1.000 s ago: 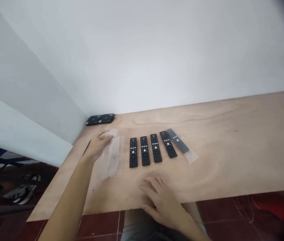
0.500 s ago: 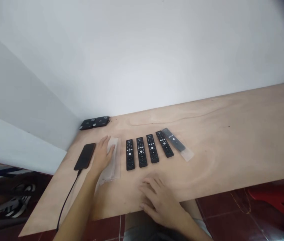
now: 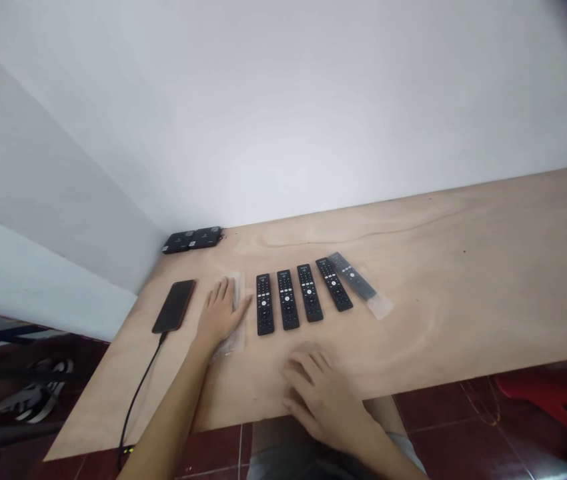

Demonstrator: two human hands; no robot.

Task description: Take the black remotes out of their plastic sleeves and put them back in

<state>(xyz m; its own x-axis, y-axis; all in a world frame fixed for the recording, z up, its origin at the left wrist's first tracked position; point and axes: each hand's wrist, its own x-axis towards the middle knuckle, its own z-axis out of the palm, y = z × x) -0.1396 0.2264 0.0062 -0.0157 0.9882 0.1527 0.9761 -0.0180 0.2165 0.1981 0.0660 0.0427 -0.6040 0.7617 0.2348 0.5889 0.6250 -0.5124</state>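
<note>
My left hand [image 3: 221, 312] lies flat with fingers spread on clear plastic sleeves [image 3: 236, 340], covering much of them. Right of it, several black remote controls [image 3: 265, 308] lie face up in a row on the wooden table. The rightmost remote [image 3: 352, 275] sits in a translucent plastic sleeve [image 3: 379, 307], tilted, its upper end against the bare remote [image 3: 334, 285] beside it. My right hand [image 3: 318, 393] rests at the table's near edge below the row, its fingers loosely curved and apart, holding nothing.
A smartphone [image 3: 174, 305] lies left of my left hand, with a black cable [image 3: 141, 393] running off the near edge. Two black boxes [image 3: 205, 237] stand at the back left corner by the white wall [image 3: 283, 120]. A red plastic object [image 3: 543, 393] is below the table at right.
My left hand has moved right and settled flat over the plastic sleeves. The right hand stays nearly in place. The view has shifted slightly.
</note>
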